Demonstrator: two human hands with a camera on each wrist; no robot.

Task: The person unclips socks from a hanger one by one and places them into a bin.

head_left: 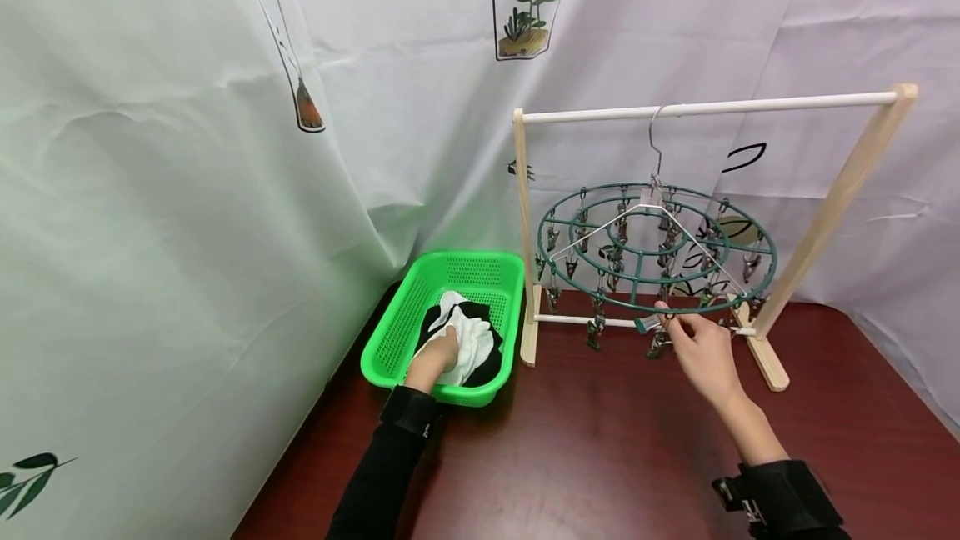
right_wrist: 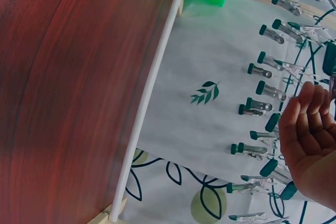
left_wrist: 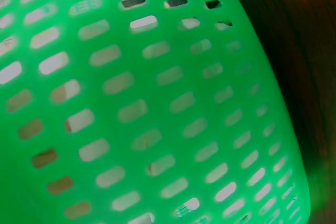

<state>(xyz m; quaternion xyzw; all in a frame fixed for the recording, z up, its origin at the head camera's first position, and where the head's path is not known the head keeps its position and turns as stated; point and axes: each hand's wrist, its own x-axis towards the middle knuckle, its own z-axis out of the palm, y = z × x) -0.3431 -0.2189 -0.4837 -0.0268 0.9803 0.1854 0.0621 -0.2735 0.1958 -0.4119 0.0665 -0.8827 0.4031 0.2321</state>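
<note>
A bright green plastic basket [head_left: 381,348] holds white cloth [head_left: 474,342] and black cloth [head_left: 486,370], bunched together. My left hand [head_left: 437,355] reaches over the basket's near rim and grips the white cloth, its fingertips mostly hidden. In the left wrist view, the perforated basket wall [left_wrist: 173,93] blocks the hand. A round green drying hanger [head_left: 636,277] with many dangling metal clips hangs at the right. At its near edge my right hand [head_left: 705,354] pinches a green-tipped clip [head_left: 647,324] between thumb and fingers. The right wrist view shows this hand [right_wrist: 312,135] beside several clips [right_wrist: 272,90].
A wooden stand with a white top rail [head_left: 780,106] carries the hanger by its hook [head_left: 654,136]. Its right foot [head_left: 768,365] rests on the reddish-brown table [head_left: 585,448]. A pale printed curtain [head_left: 420,48] hangs behind and along the left side.
</note>
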